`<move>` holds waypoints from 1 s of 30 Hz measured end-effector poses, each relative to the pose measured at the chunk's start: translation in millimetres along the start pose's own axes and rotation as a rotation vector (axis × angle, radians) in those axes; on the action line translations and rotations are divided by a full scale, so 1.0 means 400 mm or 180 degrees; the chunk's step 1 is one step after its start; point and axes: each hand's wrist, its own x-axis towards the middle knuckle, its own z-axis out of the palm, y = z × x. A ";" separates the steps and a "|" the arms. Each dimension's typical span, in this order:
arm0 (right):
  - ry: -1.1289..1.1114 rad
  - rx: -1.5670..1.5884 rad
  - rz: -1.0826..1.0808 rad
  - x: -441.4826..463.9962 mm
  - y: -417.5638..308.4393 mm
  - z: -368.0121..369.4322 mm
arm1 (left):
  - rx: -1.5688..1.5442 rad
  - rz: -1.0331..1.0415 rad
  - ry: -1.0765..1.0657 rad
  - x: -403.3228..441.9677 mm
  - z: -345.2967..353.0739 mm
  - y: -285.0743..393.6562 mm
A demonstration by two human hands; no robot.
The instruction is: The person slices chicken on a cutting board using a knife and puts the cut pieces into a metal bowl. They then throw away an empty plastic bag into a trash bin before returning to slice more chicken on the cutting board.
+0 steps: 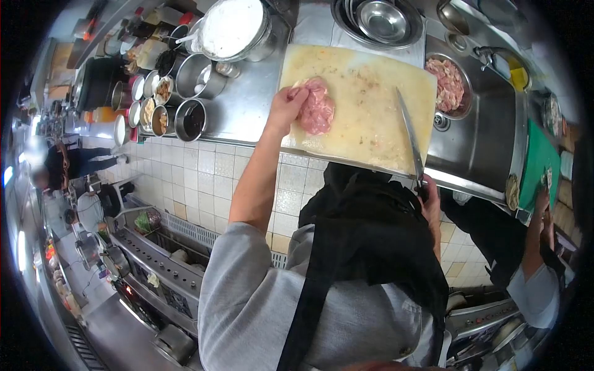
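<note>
My left hand [287, 107] pinches the left edge of a piece of raw pink meat [318, 111], which lies on the left part of a yellowish cutting board [365, 68]. In my right hand [429, 199], by the board's near right corner, is the dark handle of a long knife [409, 131]. Its blade lies along the right side of the board, pointing away from me and apart from the meat. Small scraps and wet stains mark the board between meat and blade. Part of my right hand's fingers is hidden by the handle and the apron.
A metal bowl of cut raw meat [448, 86] stands in the sink [479, 148]. Nested steel bowls [382, 21] are behind the board. A large pot of white content [232, 28] and several seasoning containers [190, 119] stand left. A co-worker's hand [542, 201] is over a green board [533, 167].
</note>
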 end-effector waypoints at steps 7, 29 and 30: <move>-0.0078 -0.0025 0.0110 0.007 0.026 -0.003 | 0.2626 0.0857 0.0492 -0.083 0.009 -0.011; -0.0253 -0.0315 0.0176 0.028 0.048 -0.018 | 0.1303 0.0168 0.0112 -0.135 0.024 0.015; -0.0251 -0.0165 0.0037 0.033 0.087 -0.020 | 0.1298 0.0178 0.0112 -0.132 0.029 0.003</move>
